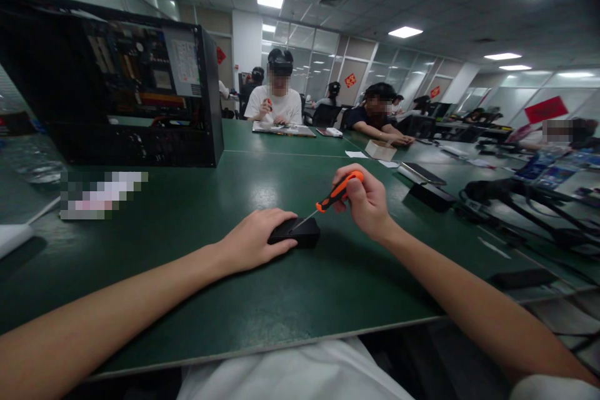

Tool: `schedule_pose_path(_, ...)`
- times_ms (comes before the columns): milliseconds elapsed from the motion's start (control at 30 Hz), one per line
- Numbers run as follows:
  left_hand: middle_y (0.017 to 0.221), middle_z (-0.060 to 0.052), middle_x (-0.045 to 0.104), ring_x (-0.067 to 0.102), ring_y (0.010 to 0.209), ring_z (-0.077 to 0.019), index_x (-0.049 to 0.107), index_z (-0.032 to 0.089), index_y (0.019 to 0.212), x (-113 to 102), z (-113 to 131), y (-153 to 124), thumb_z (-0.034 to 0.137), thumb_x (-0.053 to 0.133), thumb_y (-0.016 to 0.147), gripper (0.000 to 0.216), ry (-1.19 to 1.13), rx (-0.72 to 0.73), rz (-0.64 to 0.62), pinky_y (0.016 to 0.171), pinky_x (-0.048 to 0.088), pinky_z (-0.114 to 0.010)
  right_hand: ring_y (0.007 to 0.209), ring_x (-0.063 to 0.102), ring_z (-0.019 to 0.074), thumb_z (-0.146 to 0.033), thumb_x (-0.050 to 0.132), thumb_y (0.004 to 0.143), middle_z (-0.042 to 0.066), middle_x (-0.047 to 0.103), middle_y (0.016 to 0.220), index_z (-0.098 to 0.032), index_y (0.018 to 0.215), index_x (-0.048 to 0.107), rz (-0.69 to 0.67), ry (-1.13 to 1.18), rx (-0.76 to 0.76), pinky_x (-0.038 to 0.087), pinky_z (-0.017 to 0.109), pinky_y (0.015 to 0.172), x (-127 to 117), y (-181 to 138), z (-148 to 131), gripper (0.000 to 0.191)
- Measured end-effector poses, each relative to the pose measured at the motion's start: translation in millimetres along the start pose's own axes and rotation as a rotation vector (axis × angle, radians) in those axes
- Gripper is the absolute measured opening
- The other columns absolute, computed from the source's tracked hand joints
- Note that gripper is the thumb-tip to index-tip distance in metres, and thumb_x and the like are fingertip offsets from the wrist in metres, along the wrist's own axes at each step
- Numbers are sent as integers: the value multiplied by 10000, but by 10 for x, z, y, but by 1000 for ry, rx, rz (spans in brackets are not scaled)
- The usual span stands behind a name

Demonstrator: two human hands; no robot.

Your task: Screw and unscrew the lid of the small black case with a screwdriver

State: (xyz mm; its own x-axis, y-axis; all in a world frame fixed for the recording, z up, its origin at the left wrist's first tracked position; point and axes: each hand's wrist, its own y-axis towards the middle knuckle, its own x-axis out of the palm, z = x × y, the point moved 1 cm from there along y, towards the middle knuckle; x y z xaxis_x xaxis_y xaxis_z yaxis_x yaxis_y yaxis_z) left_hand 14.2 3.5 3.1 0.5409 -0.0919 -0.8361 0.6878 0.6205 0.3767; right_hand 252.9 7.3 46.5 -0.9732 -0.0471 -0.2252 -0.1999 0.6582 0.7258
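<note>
A small black box-shaped device (pixel 307 237) lies on the green tabletop (pixel 281 300) in front of me. My left hand (pixel 255 239) grips its left end, with thumb on the near side and fingers over the far side. In my right hand (pixel 368 200) is an orange and black screwdriver (pixel 340 192), held by its handle and slanting down to the left. Its thin metal shaft reaches the top of the black device, beside my left fingers. Whether the tip sits in a screw is too small to tell.
An open black computer case (pixel 213 106) stands at the back left, with a plastic bottle (pixel 32 153) beside it. To the right are a black box (pixel 431 196), a small carton (pixel 380 150) and black cables (pixel 510 194). Co-workers sit across the table.
</note>
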Motion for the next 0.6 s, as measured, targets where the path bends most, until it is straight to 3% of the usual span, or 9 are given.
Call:
schedule_pose_path(400, 1233, -113, 698, 654, 1100, -268, 616, 167, 1291, -14, -13, 0, 363, 665, 933, 411, -23, 15, 14, 974, 486, -388, 504, 516, 83, -570, 550, 951, -38, 538, 687, -187, 929, 579, -71, -78, 80, 436, 216, 476, -48, 67, -27, 384)
schedule_pose_path(500, 1148, -90, 728, 678, 1018, -246, 662, 171, 1226, -2, -13, 17, 364, 702, 904, 378, -99, -36, 36, 899, 504, -346, 558, 510, 84, -480, 557, 960, -21, 545, 742, -180, 927, 588, -204, -184, 62, 432, 212, 503, -57, 236, -198, 303)
schedule_pose_path(600, 1081, -73, 755, 693, 954, -243, 702, 176, 1156, 12, -4, 39, 388, 741, 863, 364, -155, -121, 50, 845, 509, -335, 583, 490, 82, -365, 570, 946, -19, 565, 744, -170, 932, 601, -468, -331, 30, 395, 206, 523, -15, 494, -446, 198)
